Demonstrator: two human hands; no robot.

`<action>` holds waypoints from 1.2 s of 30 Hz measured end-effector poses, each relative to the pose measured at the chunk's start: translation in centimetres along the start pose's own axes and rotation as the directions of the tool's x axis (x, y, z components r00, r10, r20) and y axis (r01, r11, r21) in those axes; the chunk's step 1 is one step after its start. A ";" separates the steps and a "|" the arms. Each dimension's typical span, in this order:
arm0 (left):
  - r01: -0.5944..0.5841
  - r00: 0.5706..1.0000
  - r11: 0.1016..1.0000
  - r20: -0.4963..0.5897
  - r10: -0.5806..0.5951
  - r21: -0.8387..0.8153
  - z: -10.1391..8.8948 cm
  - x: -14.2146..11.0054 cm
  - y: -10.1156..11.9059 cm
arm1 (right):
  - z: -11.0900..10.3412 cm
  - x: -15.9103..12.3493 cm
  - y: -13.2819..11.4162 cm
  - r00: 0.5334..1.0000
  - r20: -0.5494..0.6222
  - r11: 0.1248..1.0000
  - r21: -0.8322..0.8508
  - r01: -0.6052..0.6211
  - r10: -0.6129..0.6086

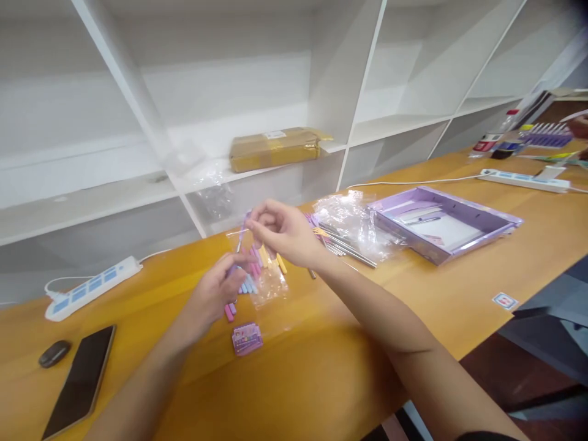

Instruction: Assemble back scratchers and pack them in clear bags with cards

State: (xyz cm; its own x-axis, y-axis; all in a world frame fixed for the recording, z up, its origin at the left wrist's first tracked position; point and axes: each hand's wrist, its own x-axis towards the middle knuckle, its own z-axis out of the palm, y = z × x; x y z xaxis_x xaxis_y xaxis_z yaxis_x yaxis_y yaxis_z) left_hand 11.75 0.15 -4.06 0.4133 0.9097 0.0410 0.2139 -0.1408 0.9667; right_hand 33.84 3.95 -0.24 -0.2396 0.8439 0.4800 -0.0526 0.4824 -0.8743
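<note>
In the head view, both hands are working close together above the tabletop (321, 361). The right hand (285, 234) is pinching near the upper end of a slim purple-and-silver stick (243, 226), while the left hand (214, 295) is curling around its lower part; the exact finger contact is staying hidden. Pink, yellow and blue sticks (248, 284) are lying just beneath, partly by a clear plastic bag (271, 288), with a stack of purple cards (247, 340) sitting nearer the person. For good control, the left hand should probably be steadying the stick while the right is making small, in-line movements, keeping side pressure light so nothing is bending or slipping.
</note>
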 end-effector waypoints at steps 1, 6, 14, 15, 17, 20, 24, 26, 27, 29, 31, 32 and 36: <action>-0.031 0.999 0.998 -0.015 0.032 0.060 0.5 0.1 0.4 | 0.6 -0.1 0.5 1.000 -0.009 0.999 0.023 0.024 -0.024; -0.067 0.994 0.993 -0.082 0.075 0.100 1.2 0.1 0.3 | 1.1 0.3 2.6 0.997 -0.054 0.984 0.164 0.069 -0.061; 0.018 0.994 0.997 -0.107 -0.026 -0.073 0.7 0.5 -0.9 | 2.0 1.1 3.8 0.962 0.271 0.979 0.183 -0.092 0.040; 0.018 0.995 0.997 -0.098 -0.025 -0.075 0.8 0.6 -1.0 | 2.3 1.1 3.9 0.960 0.275 0.975 0.190 -0.115 0.059; 0.020 0.995 0.997 -0.092 -0.027 -0.069 1.0 0.6 -1.2 | 2.8 1.0 4.1 0.965 0.238 0.969 0.189 -0.158 0.111; 0.006 0.996 0.997 -0.093 -0.014 -0.081 1.3 0.7 -1.4 | 3.2 1.0 4.5 0.961 0.209 0.959 0.181 -0.219 0.180; -0.064 0.996 0.994 -0.070 0.058 -0.092 2.1 0.7 -1.2 | 3.2 0.9 4.3 0.960 0.191 0.964 0.130 -0.231 0.205; -0.075 0.996 0.994 -0.060 0.070 -0.077 2.7 0.7 -1.1 | 3.2 0.7 4.0 0.948 0.233 0.965 0.097 -0.244 0.216; -0.074 0.996 0.995 -0.059 0.070 -0.072 2.9 0.7 -1.0 | 3.2 0.7 3.8 0.943 0.248 0.962 0.099 -0.254 0.223; -0.081 0.994 0.994 -0.083 0.076 -0.068 3.1 0.6 -1.0 | 3.3 0.6 3.7 0.950 0.226 0.958 0.139 -0.251 0.216; -0.111 0.985 0.991 -0.142 0.099 -0.074 2.8 0.8 -1.2 | 3.0 0.8 3.7 0.984 0.092 0.973 0.165 -0.163 0.150; -0.128 0.979 0.988 -0.169 0.113 -0.086 2.5 0.9 -1.3 | 2.6 0.9 3.7 0.996 -0.020 0.985 0.148 -0.086 0.090; -0.194 0.968 0.951 -0.207 0.145 -0.242 0.5 1.8 -1.7 | -0.1 1.1 2.6 0.890 -0.409 0.979 -0.118 0.166 -0.200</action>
State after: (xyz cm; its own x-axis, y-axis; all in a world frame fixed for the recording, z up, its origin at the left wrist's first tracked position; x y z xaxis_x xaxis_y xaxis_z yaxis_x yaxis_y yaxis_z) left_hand 12.57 1.79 -5.73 0.2476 0.9406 0.2323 -0.0911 -0.2161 0.9721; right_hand 33.57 6.12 -1.97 0.1933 0.7509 0.6315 0.0235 0.6399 -0.7681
